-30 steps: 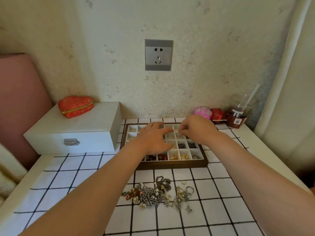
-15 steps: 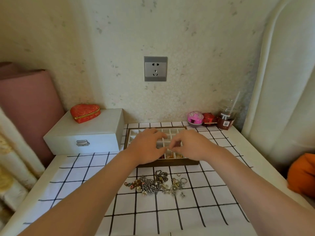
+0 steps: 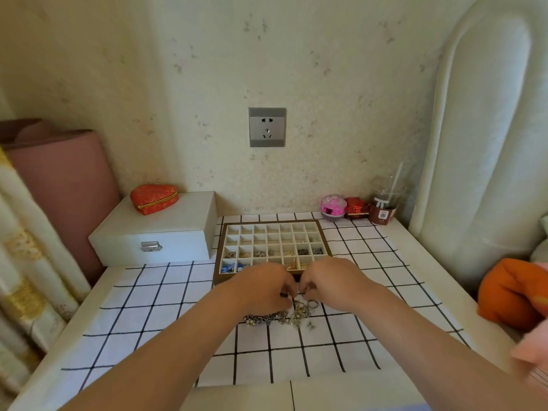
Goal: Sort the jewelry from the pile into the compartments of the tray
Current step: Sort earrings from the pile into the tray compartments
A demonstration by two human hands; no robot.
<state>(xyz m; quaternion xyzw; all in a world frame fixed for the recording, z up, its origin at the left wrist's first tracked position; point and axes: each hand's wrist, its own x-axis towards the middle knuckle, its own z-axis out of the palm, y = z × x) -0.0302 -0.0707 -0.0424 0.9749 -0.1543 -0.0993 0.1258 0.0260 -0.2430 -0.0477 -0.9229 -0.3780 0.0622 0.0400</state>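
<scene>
My left hand [image 3: 262, 287] and right hand [image 3: 330, 281] hang side by side over the jewelry pile [image 3: 299, 314], fingers curled down into it; I cannot tell whether either pinches a piece. The pile lies just in front of the tray [image 3: 271, 222], whose near compartments hold some pieces. Under both is a white cloth with a black grid [image 3: 148, 321]. To the left a white latched box [image 3: 166, 232] bears a red heart-shaped case [image 3: 154, 198]. A socket [image 3: 267, 127] is on the wall.
</scene>
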